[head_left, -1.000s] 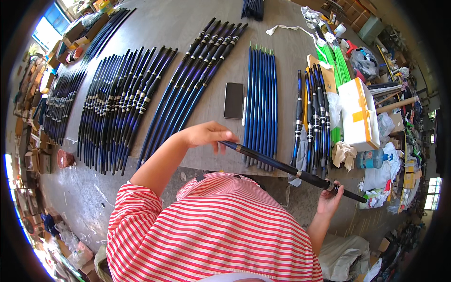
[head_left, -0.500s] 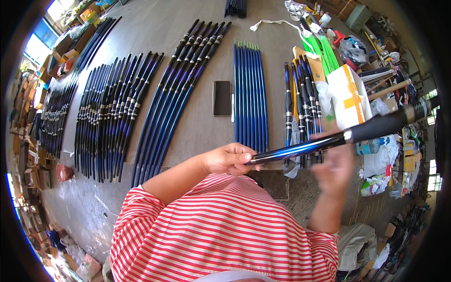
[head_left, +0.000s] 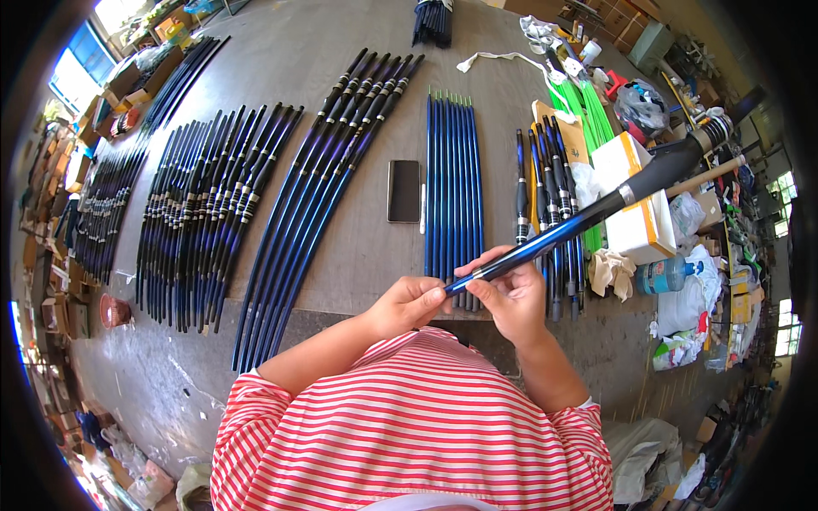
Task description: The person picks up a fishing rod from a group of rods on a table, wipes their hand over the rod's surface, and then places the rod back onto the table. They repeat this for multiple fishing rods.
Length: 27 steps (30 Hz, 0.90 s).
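I hold a blue fishing rod with a black grip, slanting up and to the right in front of my body. My left hand pinches its thin lower end between thumb and fingers. Close beside it, my right hand closes round the rod near a silver ring, thumb on the near side. A thinner blue piece shows between the two hands. The rod's thick black end reaches over the right side of the table. Just beyond my hands lies a row of slim blue rod sections with pale green tips.
Several dark rods lie in rows on the left; longer blue rods lie nearer the middle. A phone rests on the grey table. On the right are short rods, a white box, crumpled paper and a water bottle.
My right hand, blurred and off to the right before, has come left and closed on the rod near my left hand. The rod's grip end has swung upward.
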Each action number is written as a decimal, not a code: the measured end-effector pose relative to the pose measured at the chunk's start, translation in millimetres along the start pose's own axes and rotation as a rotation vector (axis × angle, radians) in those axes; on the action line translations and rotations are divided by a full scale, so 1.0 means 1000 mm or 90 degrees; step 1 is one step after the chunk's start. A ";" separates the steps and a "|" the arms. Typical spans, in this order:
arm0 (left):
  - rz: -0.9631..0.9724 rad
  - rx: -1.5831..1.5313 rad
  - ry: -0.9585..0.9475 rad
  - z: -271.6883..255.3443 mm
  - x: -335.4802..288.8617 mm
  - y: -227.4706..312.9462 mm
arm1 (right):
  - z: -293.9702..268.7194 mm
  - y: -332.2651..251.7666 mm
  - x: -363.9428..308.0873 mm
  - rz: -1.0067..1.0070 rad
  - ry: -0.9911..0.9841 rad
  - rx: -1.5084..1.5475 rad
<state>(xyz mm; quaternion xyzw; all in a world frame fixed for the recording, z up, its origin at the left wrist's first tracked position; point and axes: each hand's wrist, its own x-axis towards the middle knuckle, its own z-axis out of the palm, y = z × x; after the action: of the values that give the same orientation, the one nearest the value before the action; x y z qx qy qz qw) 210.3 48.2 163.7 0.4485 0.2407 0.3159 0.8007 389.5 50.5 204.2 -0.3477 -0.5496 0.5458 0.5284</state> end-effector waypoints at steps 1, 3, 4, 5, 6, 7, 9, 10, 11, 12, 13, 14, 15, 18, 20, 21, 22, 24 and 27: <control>-0.012 0.022 0.031 -0.001 -0.005 0.001 | -0.001 0.002 0.003 0.002 0.005 0.017; -0.037 0.141 0.100 -0.008 -0.016 0.000 | -0.002 0.005 0.011 0.003 0.009 0.065; -0.054 0.223 0.140 -0.012 -0.024 0.000 | -0.005 0.006 0.018 -0.012 0.006 0.068; -0.071 0.304 0.181 -0.018 -0.034 -0.001 | -0.010 0.007 0.025 -0.027 0.003 0.072; -0.089 0.346 0.227 -0.024 -0.048 -0.005 | -0.016 0.009 0.034 -0.039 0.027 0.069; -0.109 0.390 0.272 -0.030 -0.065 -0.009 | -0.023 0.007 0.043 0.007 0.075 0.102; -0.156 0.425 0.329 -0.053 -0.108 -0.031 | -0.048 0.012 0.068 0.004 0.175 0.034; -0.195 0.415 0.361 -0.057 -0.134 -0.033 | -0.064 0.016 0.081 0.029 0.181 0.053; -0.231 0.403 0.388 -0.061 -0.161 -0.035 | -0.081 0.019 0.094 0.053 0.190 0.067; -0.250 0.406 0.407 -0.066 -0.191 -0.038 | -0.100 0.019 0.106 0.073 0.184 0.059; -0.267 0.406 0.432 -0.066 -0.217 -0.041 | -0.110 0.022 0.115 0.094 0.172 0.050; -0.277 0.403 0.449 -0.055 -0.231 -0.036 | -0.103 0.028 0.118 0.128 0.165 0.041; -0.286 0.400 0.463 -0.046 -0.240 -0.031 | -0.096 0.038 0.121 0.149 0.153 0.060; -0.299 0.280 0.559 -0.038 -0.264 -0.036 | -0.072 0.060 0.130 0.170 0.115 0.109; -0.241 0.647 0.547 -0.035 -0.258 -0.039 | -0.056 0.077 0.133 0.180 0.096 0.143; -0.211 0.828 0.527 -0.033 -0.251 -0.038 | -0.048 0.085 0.132 0.193 0.090 0.140; -0.202 0.895 0.574 -0.022 -0.227 -0.032 | -0.037 0.088 0.130 0.202 0.086 0.146; -0.176 0.972 0.617 -0.003 -0.162 -0.025 | -0.014 0.095 0.120 0.229 0.069 0.164; -0.103 1.047 0.677 0.009 -0.096 -0.038 | 0.019 0.104 0.101 0.256 0.065 0.190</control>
<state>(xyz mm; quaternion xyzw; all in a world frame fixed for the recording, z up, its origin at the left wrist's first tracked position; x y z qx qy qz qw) 161.7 -41.3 144.4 0.6478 0.7445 0.1550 0.0457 330.9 159.6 127.1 -0.3955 -0.3555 0.6967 0.4815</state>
